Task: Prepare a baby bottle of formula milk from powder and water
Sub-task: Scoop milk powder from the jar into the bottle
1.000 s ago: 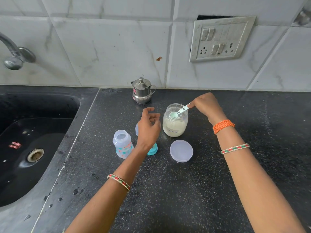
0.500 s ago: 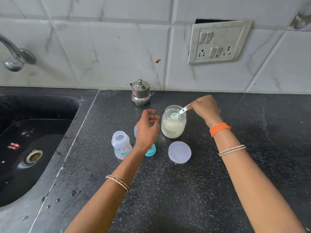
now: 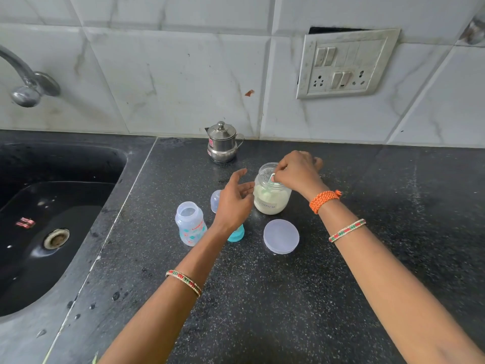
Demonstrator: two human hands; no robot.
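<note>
A clear jar of pale formula powder (image 3: 273, 198) stands uncapped on the black counter. My right hand (image 3: 298, 172) is over its mouth and pinches a small scoop (image 3: 271, 178) that dips into the jar. My left hand (image 3: 235, 200) hovers just left of the jar, fingers loosely spread, holding nothing. The small baby bottle (image 3: 190, 223) stands uncapped to the left. Behind my left hand, the clear bottle cap (image 3: 215, 200) and the teal ring (image 3: 236, 233) are partly hidden. The jar's round lid (image 3: 281, 236) lies flat in front of the jar.
A small steel pot with a lid (image 3: 223, 143) stands at the back against the tiled wall. A dark sink (image 3: 47, 232) with a tap (image 3: 26, 82) lies to the left. A switch panel (image 3: 346, 64) is on the wall.
My right hand has moved over the jar mouth and lowered the scoop deeper into the powder. My left hand has opened a little and shifted slightly toward the jar.
</note>
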